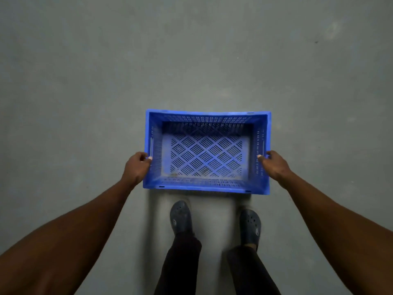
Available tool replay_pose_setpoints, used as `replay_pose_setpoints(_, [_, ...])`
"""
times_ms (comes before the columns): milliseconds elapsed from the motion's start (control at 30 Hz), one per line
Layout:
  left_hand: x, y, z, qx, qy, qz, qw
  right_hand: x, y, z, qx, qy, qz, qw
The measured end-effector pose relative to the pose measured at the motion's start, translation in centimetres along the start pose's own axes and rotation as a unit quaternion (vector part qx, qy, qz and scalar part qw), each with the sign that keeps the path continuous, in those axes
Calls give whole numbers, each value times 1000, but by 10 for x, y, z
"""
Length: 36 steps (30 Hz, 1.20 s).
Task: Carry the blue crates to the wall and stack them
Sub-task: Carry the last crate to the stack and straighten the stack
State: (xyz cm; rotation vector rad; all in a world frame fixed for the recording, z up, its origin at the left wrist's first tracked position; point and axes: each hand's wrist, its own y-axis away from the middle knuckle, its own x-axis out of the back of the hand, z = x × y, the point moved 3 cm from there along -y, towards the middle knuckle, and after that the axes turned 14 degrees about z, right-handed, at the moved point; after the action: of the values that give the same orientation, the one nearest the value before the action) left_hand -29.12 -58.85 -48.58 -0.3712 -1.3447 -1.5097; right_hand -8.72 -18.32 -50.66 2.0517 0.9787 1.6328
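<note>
Crate above floor, feet at six o'clock; left hand at nine, right hand at three.

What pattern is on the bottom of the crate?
A diamond lattice of slotted vents, all blue, on the crate floor; head view.

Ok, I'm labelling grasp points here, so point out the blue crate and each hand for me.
blue crate (207, 189): head view, on its near rim.
left hand (136, 167): head view, on the back of the hand at the crate's left wall.
right hand (275, 166): head view, on the back of the hand at the right wall.
</note>
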Motion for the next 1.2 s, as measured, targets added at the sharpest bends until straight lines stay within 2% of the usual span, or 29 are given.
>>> replay_pose_setpoints(133, [-38, -69, -15, -4, -14, 39, 999, -39, -56, 17, -10, -3, 74, 997])
replay_pose_setpoints(300, [-67, -107, -14, 46, 98, 31, 994, -51, -84, 18, -39, -104, 114, 987])
replay_pose_setpoints(433, [-75, -112, -12, 83, 213, 12, 973, -56, -93, 18, -114, -267, 51, 956])
replay_pose_setpoints(600, [-51, -98, 0, 79, 219, -9, 972, -34, -81, 14, -102, -276, 20, 956])
replay_pose_setpoints(733, [18, -57, 32, 66, 234, -5, 970, 31, -36, -10, -91, -277, 32, 956])
replay_pose_setpoints(967, [202, 81, 112, 49, 264, -4, 963, 207, 107, -77, -64, -273, 13, 960])
replay_pose_setpoints(1100, [311, 164, 163, 33, 305, -3, 952, 309, 186, -111, -35, -264, -23, 964])
replay_pose_setpoints(1200, [382, 229, 192, 26, 350, -4, 936, 381, 245, -127, -20, -305, -53, 951])
